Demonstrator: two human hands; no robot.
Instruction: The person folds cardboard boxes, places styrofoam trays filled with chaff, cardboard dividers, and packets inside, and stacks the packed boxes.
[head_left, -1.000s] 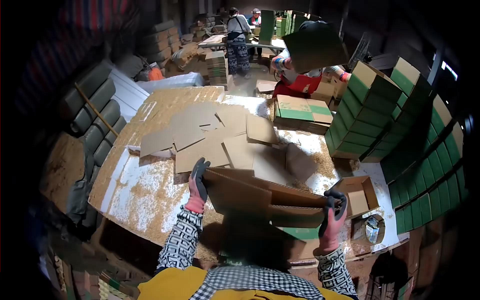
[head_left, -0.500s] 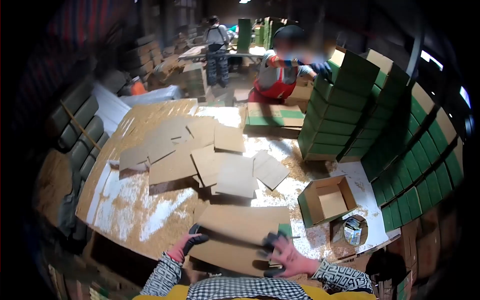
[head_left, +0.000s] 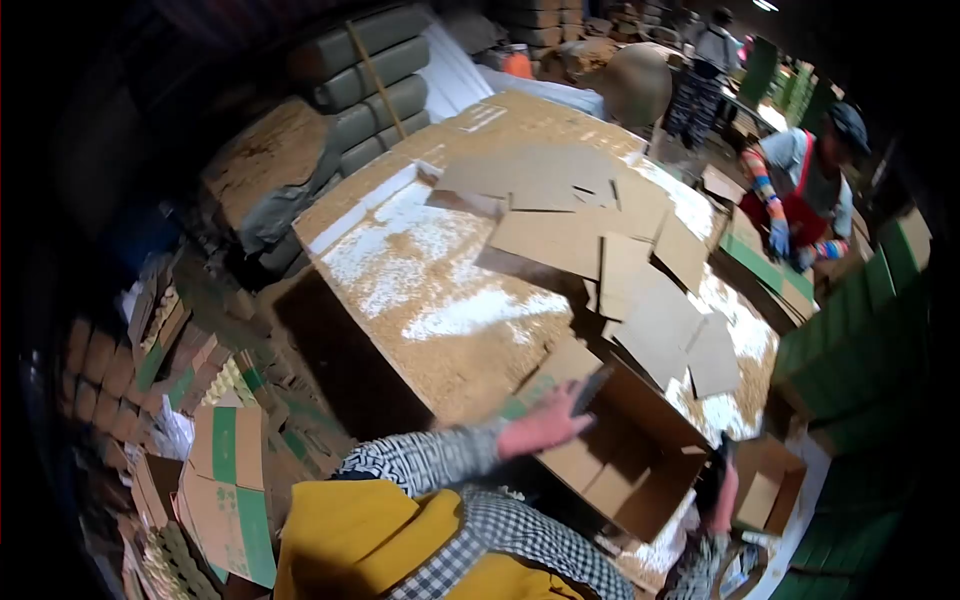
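Observation:
An open-topped cardboard box (head_left: 640, 450) stands at the near edge of the table, its inside facing up. My left hand (head_left: 548, 418), in a pink and dark glove, is at the box's left side, blurred, its fingers by the raised flap. At the right end of the box is my right hand (head_left: 718, 482), dark fingers along the wall and partly in shadow; its grip is hard to make out. Flat grey and brown cardboard sheets (head_left: 560, 235) lie overlapping beyond the box.
A smaller open box (head_left: 768, 484) and a round container (head_left: 738, 572) are at the right. Green boxes (head_left: 850, 350) are stacked behind them. A co-worker (head_left: 800, 190) bends over flat cartons (head_left: 765, 262). Folded cartons (head_left: 228, 480) lie at lower left.
The view has swung left. The cardboard under my hands was flattened and now stands open as a box. The co-worker's hands have moved from the green stack down to the flat cartons.

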